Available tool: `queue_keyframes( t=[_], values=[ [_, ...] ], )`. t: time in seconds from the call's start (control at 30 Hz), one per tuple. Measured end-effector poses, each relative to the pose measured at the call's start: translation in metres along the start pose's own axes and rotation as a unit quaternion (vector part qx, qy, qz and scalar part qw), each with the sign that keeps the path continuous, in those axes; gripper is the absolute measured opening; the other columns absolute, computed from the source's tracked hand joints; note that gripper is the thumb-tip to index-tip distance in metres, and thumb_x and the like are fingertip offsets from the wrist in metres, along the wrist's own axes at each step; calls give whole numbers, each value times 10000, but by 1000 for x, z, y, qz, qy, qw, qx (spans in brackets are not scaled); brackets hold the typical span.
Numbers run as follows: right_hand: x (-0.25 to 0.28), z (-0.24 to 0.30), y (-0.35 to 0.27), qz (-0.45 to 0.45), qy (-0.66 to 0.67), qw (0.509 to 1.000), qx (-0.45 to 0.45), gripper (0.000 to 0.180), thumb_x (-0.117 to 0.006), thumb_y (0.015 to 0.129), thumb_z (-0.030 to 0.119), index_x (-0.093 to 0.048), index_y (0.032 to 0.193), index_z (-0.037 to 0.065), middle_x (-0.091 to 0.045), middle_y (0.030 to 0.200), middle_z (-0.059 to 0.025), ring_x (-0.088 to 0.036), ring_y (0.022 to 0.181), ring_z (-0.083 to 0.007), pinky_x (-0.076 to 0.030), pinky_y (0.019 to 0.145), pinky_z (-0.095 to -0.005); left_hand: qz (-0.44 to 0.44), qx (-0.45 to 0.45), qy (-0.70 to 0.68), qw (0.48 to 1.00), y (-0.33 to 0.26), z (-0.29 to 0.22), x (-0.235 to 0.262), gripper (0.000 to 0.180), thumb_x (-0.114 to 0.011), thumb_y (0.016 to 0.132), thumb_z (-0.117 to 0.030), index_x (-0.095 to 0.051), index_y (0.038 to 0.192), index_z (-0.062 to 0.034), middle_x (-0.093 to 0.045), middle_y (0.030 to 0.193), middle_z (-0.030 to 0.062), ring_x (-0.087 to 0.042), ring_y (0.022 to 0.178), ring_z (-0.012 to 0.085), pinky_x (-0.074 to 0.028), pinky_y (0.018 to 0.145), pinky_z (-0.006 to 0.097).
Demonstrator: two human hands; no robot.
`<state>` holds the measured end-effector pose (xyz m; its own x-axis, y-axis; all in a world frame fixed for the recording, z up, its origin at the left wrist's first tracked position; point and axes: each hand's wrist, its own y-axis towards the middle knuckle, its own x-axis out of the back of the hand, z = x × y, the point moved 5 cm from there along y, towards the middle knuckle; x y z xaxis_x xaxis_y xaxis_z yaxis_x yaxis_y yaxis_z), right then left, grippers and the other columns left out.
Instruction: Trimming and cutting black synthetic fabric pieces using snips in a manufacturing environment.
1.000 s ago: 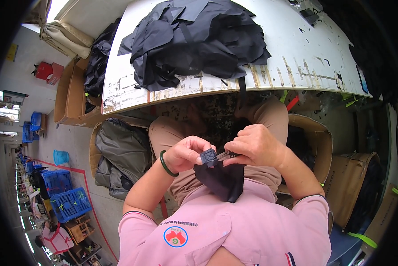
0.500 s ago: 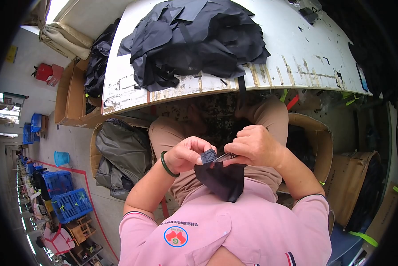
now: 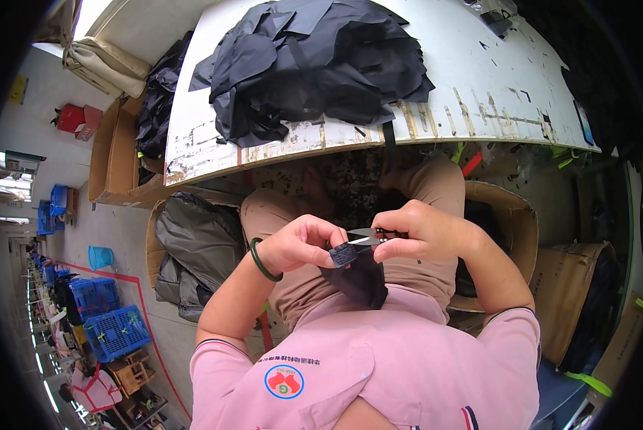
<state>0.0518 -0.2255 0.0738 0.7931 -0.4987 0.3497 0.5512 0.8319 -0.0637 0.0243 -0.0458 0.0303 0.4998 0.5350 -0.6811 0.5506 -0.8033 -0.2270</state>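
My left hand (image 3: 303,247) pinches a black fabric piece (image 3: 362,287) by its small stitched square tab (image 3: 343,255), above my lap. The rest of the cloth hangs down against my shirt. In my right hand (image 3: 430,231) is a pair of thread snips (image 3: 368,236), gripped between thumb and fingers. Their blades are spread and point left, with the tips close to the tab and my left fingertips. Whether a blade touches the cloth or a thread, I cannot tell.
A large heap of black cut fabric (image 3: 314,68) lies on the white table (image 3: 472,107) ahead. Left of my knees stands a box of grey-green fabric (image 3: 196,240); more cardboard boxes (image 3: 568,301) stand at right. Blue crates (image 3: 117,332) are on the floor at far left.
My right hand has drawn slightly right, and the snips' blades now show spread apart above the tab. The left hand and cloth have shifted a little, turning the stitched tab.
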Motion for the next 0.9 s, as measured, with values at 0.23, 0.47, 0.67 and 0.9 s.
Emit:
queue_keyframes(
  t=[0.23, 0.47, 0.67, 0.9],
  values=[
    [1, 1, 0, 64, -80, 995, -19, 457, -634, 847, 468, -605, 767, 19, -532, 563, -156, -544, 528, -312, -395, 500, -385, 25, 54, 31, 998, 2, 1, -1, 145, -657, 741, 83, -647, 883, 52, -607, 911, 79, -571, 835, 137, -450, 743, 238],
    [-2, 2, -2, 32, -117, 991, 48, 391, -689, 814, 432, -608, 795, 50, -495, 527, -76, -521, 473, -258, -373, 454, -341, 35, 59, 41, 997, 3, -2, -2, 121, -653, 755, 53, -645, 875, 66, -603, 909, 82, -569, 825, 139, -453, 741, 239],
    [-2, 6, -2, 17, -151, 986, 75, 373, -698, 804, 425, -613, 793, 61, -494, 524, -61, -533, 483, -261, -374, 451, -341, 32, 84, 37, 995, 4, 2, -1, 125, -660, 753, 51, -644, 877, 67, -597, 912, 70, -571, 823, 129, -459, 742, 235],
    [-6, 8, 1, 27, -168, 983, 75, 440, -641, 827, 485, -585, 736, 58, -539, 545, -107, -561, 531, -318, -414, 482, -377, 55, 97, 59, 992, 6, 1, -4, 122, -658, 806, 23, -656, 928, 32, -627, 872, 8, -588, 802, 76, -474, 762, 214]
  ],
)
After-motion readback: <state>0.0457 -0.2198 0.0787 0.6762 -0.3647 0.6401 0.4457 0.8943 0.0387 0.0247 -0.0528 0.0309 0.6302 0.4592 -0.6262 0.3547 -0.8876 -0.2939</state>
